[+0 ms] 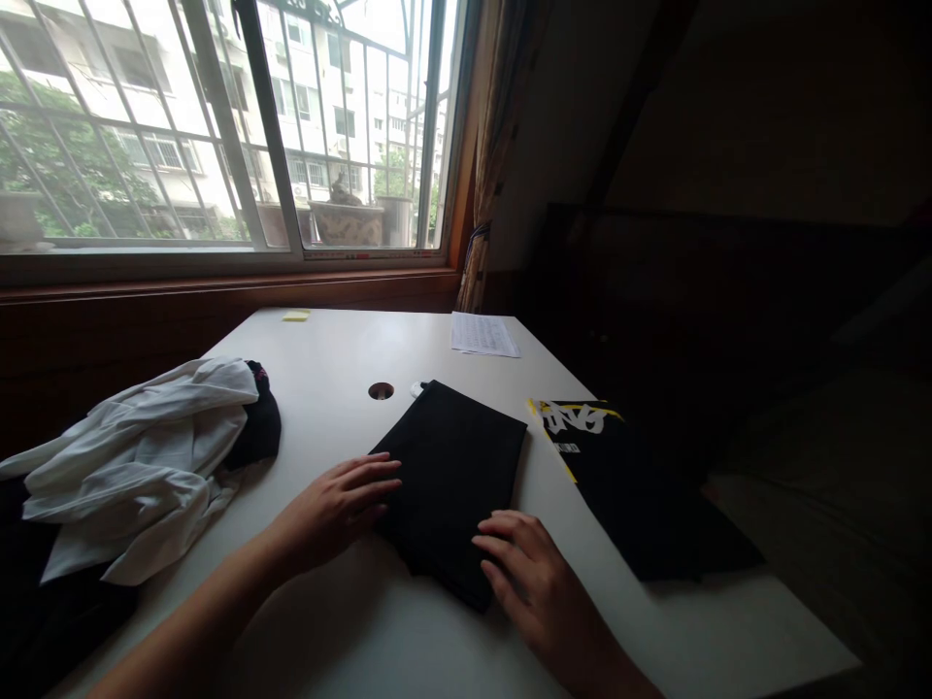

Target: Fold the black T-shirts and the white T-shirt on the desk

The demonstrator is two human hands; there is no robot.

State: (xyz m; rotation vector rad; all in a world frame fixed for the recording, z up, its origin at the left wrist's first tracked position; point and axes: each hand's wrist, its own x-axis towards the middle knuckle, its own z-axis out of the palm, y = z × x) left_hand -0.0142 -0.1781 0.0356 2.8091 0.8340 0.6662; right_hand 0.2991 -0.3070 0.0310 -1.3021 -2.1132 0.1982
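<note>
A folded black garment (455,471) lies flat in the middle of the white table (313,621); its exact kind I cannot make out. My left hand (342,505) rests at its left edge, with the fingers stretched out over the cloth. At the lower right edge, my right hand (528,568) touches the garment with its fingers apart and slightly bent. Neither hand grips the fabric. To the right lies another folded black garment (641,505) with yellow trim and white lettering.
A heap of white cloth (160,437) and dark clothes sits at the left edge. Printed sheets (484,335) and yellow sticky notes (296,316) lie at the back. A round cable hole (381,390) is near the garment. Behind the table are a barred window and a curtain (481,233).
</note>
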